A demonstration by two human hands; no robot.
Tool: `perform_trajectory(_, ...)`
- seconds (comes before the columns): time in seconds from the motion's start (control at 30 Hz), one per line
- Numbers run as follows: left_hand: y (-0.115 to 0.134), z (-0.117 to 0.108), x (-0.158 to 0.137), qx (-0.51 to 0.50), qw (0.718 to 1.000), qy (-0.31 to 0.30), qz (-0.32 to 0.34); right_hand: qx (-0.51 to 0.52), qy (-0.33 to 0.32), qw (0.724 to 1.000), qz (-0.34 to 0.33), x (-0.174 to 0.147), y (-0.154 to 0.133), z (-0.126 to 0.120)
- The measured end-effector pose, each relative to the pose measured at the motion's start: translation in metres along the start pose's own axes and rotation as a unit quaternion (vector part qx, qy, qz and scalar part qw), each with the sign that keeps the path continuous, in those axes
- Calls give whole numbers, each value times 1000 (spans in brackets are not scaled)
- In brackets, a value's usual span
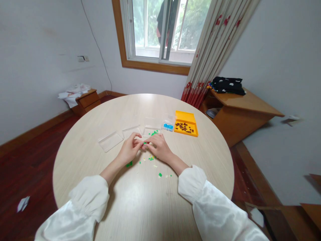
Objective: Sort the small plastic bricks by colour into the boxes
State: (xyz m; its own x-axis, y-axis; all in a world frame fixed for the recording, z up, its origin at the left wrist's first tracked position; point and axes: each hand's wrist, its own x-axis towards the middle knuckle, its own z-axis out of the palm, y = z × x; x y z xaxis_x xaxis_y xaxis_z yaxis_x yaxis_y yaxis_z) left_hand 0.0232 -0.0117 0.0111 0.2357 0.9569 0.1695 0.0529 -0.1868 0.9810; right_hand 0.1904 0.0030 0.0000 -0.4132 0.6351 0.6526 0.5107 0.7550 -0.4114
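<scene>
My left hand (130,147) and my right hand (159,146) meet over the middle of the table, fingertips pinched together. Between them is a small green building piece (144,143), mostly covered by the fingers. Below the hands lie loose green and yellow pieces (151,158), with a green cluster (129,164) under the left wrist. A single green piece (160,174) rests closer to me. Just beyond the right hand, a clear tray (147,130) holds more green pieces (154,133).
Clear plastic trays (110,141) stand left of the hands on the round table (140,201). A small clear box of blue pieces (168,126) is beside an open yellow case (185,116) with dark brown pieces (184,127). A wooden cabinet (240,113) stands right of the table.
</scene>
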Motion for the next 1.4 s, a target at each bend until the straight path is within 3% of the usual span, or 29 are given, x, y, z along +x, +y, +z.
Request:
perform_trajectory(0.17,0,-1,0,49,998,49,13,60,80,990,100,-2,8,1)
perform_trajectory(0.33,-3,-3,-1,76,996,51,10,136,172,944,246,2,23,0)
perform_trajectory(0.43,-2,-3,-1,85,995,50,12,179,199,918,292,3,33,1)
perform_trajectory(0.53,-1,-3,-2,87,995,52,10,210,208,908,298,3,38,2)
perform_trajectory(0.83,2,-1,-2,95,994,47,10,184,193,924,274,2,34,1)
perform_trajectory(0.97,0,-3,-2,155,987,44,22,180,187,926,272,2,33,1)
perform_trajectory(1.07,1,-4,-5,284,955,1,85,171,187,929,270,3,32,0)
perform_trajectory(1.2,3,-1,-12,441,881,-90,147,164,186,931,269,3,30,-1)
perform_trajectory(1.3,4,4,-16,491,849,-132,148,160,188,932,266,3,30,0)
perform_trajectory(1.4,5,8,-16,509,835,-144,152,156,188,933,263,3,30,0)
